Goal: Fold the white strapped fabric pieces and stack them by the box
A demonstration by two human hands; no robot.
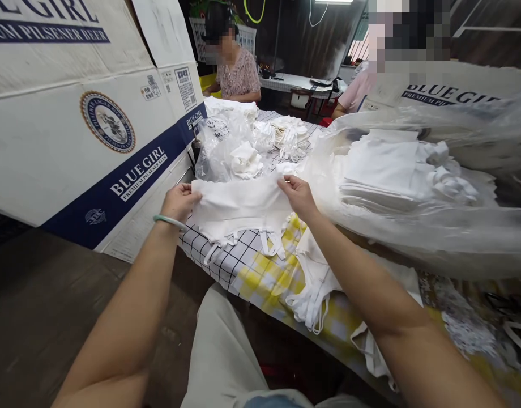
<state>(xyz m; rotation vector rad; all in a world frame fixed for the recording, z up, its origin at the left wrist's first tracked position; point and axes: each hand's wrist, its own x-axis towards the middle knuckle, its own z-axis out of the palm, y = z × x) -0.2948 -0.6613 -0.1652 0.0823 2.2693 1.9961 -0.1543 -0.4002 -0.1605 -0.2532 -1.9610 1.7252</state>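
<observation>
A white strapped garment, like a camisole top (239,204), is stretched flat between my hands above the table edge, its thin straps hanging toward me. My left hand (180,203), with a pale green bangle on the wrist, pinches its left upper corner. The right upper corner is gripped between the thumb and fingers of my right hand (298,195). Below my right forearm lie more white strapped garments (315,277), partly hidden by the arm. Farther right, a clear plastic bag (371,221) holds a neat stack of white garments (379,164).
A large beer carton (128,113) stands close on the left. The table has a checked cloth (243,260). At the back are a garment pile (290,136) and a plastic bag (213,147). One person (239,73) sits across; another, in pink (356,93), is at the right.
</observation>
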